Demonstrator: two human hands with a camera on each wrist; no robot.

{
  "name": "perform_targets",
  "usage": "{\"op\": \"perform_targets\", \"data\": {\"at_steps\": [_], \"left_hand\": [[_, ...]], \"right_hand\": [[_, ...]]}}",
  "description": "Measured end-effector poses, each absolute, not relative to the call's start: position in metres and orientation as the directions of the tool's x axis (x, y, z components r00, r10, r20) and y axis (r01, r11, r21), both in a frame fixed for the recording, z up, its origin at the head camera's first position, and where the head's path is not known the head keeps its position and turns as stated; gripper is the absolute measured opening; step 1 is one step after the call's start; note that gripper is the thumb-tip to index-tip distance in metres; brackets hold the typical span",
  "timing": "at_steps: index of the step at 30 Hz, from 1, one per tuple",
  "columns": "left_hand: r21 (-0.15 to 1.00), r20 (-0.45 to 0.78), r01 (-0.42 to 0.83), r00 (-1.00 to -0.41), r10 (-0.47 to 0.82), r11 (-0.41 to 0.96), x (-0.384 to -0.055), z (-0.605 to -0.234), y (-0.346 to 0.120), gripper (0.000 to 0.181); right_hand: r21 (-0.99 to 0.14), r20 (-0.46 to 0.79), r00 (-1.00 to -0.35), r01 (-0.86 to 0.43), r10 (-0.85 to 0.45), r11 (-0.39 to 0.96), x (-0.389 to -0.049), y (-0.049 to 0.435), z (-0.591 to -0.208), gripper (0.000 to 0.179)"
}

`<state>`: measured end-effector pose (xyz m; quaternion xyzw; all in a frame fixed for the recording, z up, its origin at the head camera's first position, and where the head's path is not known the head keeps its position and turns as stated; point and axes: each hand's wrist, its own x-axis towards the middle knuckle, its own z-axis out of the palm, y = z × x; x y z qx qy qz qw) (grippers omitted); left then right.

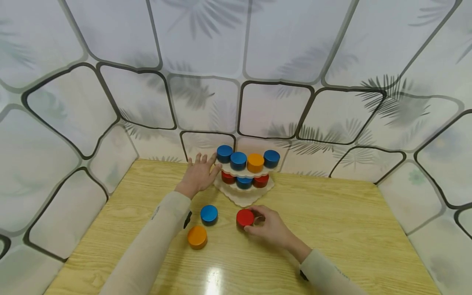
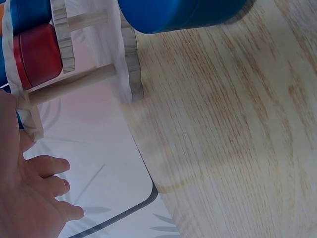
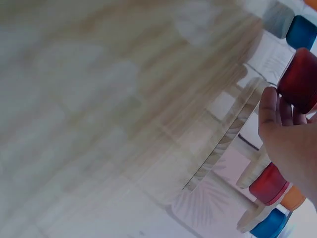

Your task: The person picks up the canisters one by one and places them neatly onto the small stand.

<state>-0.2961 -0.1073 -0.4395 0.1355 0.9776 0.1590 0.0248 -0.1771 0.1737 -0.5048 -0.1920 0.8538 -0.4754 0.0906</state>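
Note:
My right hand point(image 1: 271, 227) grips a red round tin point(image 1: 245, 218), thumb and fingers at its side, over the table in front of a wooden tiered stand point(image 1: 243, 199). In the right wrist view, the same red tin point(image 3: 299, 82) sits against the fingertips. With thumb and forefinger, my left hand point(image 1: 199, 174) pinches the left corner of the stand's upper tier, the other fingers spread. That upper tier bears blue tins point(image 1: 238, 161) and an orange tin point(image 1: 255, 162). Beneath it stand red tins point(image 1: 260, 181) with a blue tin point(image 1: 244, 182) between them.
On the wooden table point(image 1: 332, 229), a loose blue tin point(image 1: 209, 215) and a loose orange tin point(image 1: 197, 237) stand beside my left forearm. Patterned cloth walls point(image 1: 274, 110) enclose the table behind and at both sides.

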Motion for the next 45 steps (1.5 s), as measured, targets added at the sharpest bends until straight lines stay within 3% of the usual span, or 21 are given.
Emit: {"op": "perform_targets", "data": {"at_steps": [15, 45], "left_hand": [[0.333, 0.002, 0.259, -0.962, 0.274, 0.907, -0.295, -0.442, -0.109, 0.069], [0.329, 0.011, 0.258, -0.963, 0.270, 0.908, -0.296, -0.441, -0.108, 0.071]], "right_hand": [[-0.845, 0.044, -0.967, -0.171, -0.252, 0.507, -0.199, 0.180, -0.506, 0.054], [-0.837, 0.018, -0.995, -0.066, -0.094, 0.544, -0.220, 0.184, -0.506, 0.058]]}}
